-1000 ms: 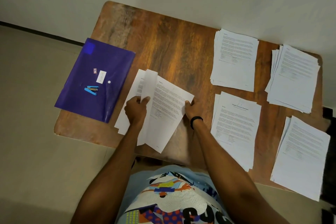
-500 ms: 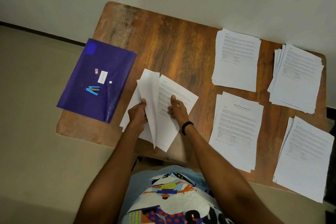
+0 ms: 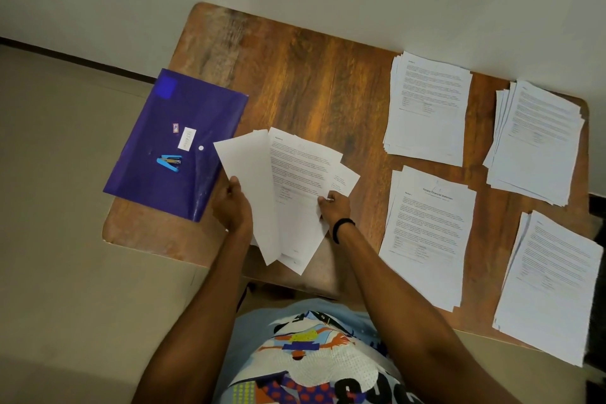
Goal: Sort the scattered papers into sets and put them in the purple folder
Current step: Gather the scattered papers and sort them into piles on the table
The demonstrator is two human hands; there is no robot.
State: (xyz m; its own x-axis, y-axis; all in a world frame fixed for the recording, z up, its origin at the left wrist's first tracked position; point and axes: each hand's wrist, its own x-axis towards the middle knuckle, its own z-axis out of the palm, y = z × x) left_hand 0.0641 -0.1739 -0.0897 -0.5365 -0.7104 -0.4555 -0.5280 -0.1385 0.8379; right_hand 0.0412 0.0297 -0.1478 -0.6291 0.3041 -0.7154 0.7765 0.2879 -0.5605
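Right hand (image 3: 334, 207) has slid to the right edge of the fanned sheets (image 3: 301, 167), pinching printed pp.; left hand (image 3: 232, 203) grips the blank-side sheet. Step: collating one set, prob. lifted. Next: square edges, then into purple folder (image 3: 183, 102), centre-left of frame.

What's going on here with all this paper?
A person is sorting papers. The left hand and right hand both grip a fanned set of sheets above the near edge of the table. Four stacks lie on the right. The purple folder lies on the left with a small blue stapler on top.
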